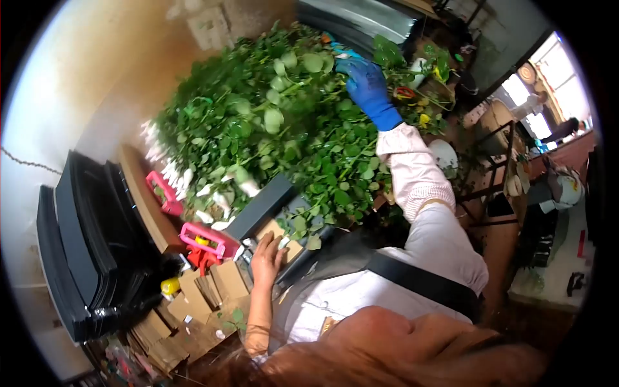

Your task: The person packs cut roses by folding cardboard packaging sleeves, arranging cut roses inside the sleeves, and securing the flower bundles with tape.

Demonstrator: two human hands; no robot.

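Observation:
A large heap of green leafy stems (258,116) fills the middle of the view, with white wrapped-looking ends (177,177) along its left side. My right hand (364,84), in a blue glove, reaches to the far right edge of the heap. Its fingers are bent, and what they hold is hidden. Just beyond the fingertips is a teal item (342,48) I cannot identify. My left hand (265,263) is bare, its fingers stretched out over a piece of cardboard beside a dark grey box-like piece (261,206) in front of me.
Stacked black panels or boxes (97,251) stand at the left, beside a brown board (145,200). Pink-handled items (209,237), a yellow object (169,287) and cardboard pieces (206,293) lie near my left hand. A dark metal frame (493,174) stands at the right.

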